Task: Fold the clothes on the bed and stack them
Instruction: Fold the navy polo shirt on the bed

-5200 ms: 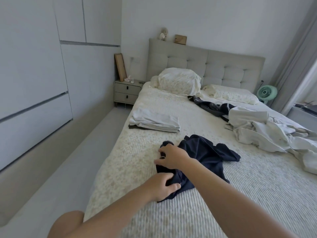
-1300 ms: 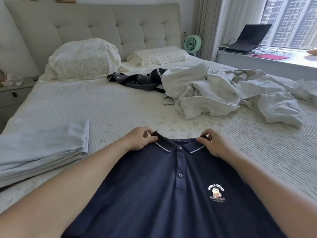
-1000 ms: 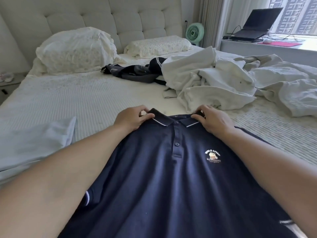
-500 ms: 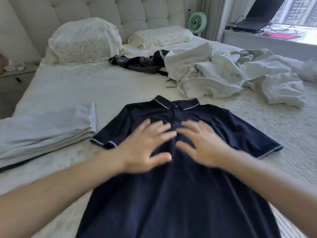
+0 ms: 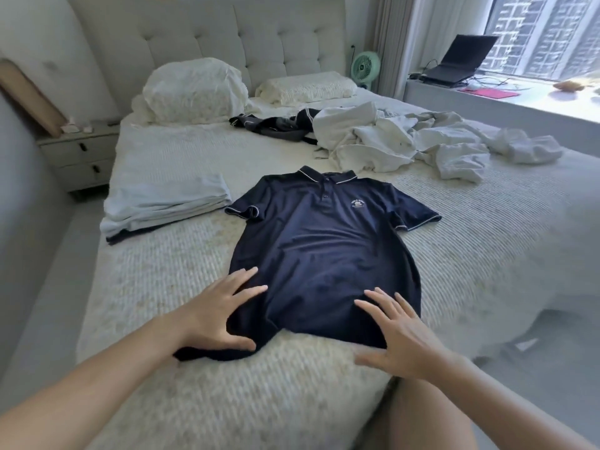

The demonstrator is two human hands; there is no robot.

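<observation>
Both hands lie flat with fingers spread, gripping nothing. The left hand (image 5: pixel 216 315) presses on the bottom left corner of the navy polo shirt (image 5: pixel 321 251), and the right hand (image 5: pixel 401 332) rests on the hem at the bottom right, its heel on the bed (image 5: pixel 266 397).

Under the left palm the hem is bunched and trails out toward the wrist. If the fold starts from here, I judge that the crease gets locked in and the bottom edge comes out crooked. The fabric looks thin and slippery, so a hard sweep could drag the whole shirt toward the foot edge, which curves away just below both hands. The hem is close to that drop.

Beyond the fingertips the shirt lies face up, collar away from the person and both sleeves spread. The sleeve ahead of the left hand has its cuff curled, which would spoil a side fold unless it is flattened first.

To the left of the left hand and farther out, the folded pale blue stack (image 5: pixel 165 206) sits just beside that sleeve, so there is little room on that side. To the right of the right hand there is open bedspread.

Farther ahead the crumpled white clothes (image 5: pixel 399 141) and a dark garment (image 5: pixel 276 126) lie near the collar, limiting any push forward. The pillows (image 5: pixel 194 89) are beyond those.
</observation>
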